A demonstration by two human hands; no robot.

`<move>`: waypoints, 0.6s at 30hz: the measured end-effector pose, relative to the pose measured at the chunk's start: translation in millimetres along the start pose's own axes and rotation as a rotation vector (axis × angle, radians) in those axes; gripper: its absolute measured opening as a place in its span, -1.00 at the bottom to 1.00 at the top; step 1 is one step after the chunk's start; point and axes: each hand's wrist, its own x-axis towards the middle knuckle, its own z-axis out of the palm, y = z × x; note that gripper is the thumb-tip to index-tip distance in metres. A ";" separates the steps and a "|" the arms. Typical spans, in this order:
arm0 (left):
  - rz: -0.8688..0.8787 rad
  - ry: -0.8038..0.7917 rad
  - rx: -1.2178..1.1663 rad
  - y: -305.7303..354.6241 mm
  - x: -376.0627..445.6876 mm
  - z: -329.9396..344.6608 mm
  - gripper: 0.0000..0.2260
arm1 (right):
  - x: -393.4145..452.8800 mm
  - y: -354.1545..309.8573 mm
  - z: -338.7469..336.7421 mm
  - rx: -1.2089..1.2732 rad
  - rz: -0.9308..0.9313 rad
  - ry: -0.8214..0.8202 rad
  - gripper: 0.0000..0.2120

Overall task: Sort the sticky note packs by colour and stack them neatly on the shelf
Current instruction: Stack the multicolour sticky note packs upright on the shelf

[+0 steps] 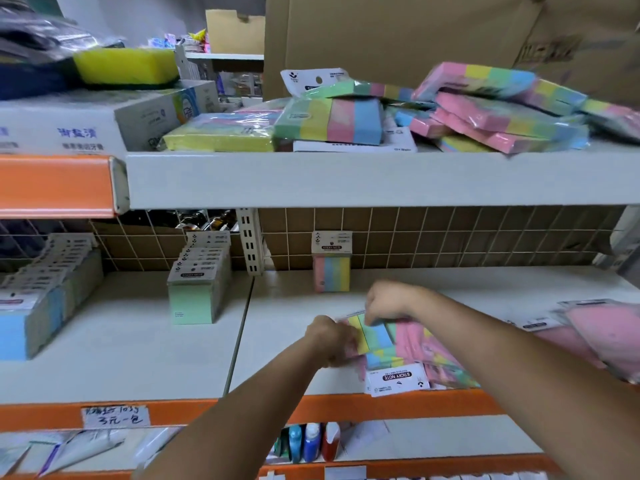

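On the middle shelf (138,358), my left hand (330,339) grips the left edge of a multicolour sticky note pack (375,336). My right hand (389,301) pinches the same pack from above. The pack lies on a loose heap of similar packs (433,355) with a white "STICKY NOTE" header card (398,379) facing me. One striped pack (331,263) stands upright against the back grid. A row of green packs (197,285) and a row of blue packs (41,306) stand to the left. Pink packs (602,334) lie at the right.
The upper shelf (346,178) carries a jumbled pile of multicolour packs (485,112) and a yellow pack (221,133). White boxes (86,126), a yellow sponge (126,65) and a cardboard box (415,32) sit above. Small bottles (306,441) stand on the lower shelf.
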 end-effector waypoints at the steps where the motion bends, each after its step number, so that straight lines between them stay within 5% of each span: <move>1: -0.026 -0.025 -0.050 0.3 -5.2 4.4 -0.81 | -4.6 -0.4 1.6 -0.010 0.011 0.005 -0.74; 5: -0.072 -0.022 -0.247 1.4 -11.8 16.1 -0.84 | -13.2 -2.0 12.7 -0.068 0.067 0.120 -0.59; 12: -0.023 0.094 -0.191 -8.2 1.0 22.0 -0.85 | -8.9 -8.6 31.1 -0.088 0.153 0.245 -0.58; 18: -0.035 0.214 -0.039 -11.4 10.6 15.2 -0.56 | -4.6 -13.8 31.4 -0.004 0.127 0.256 -0.77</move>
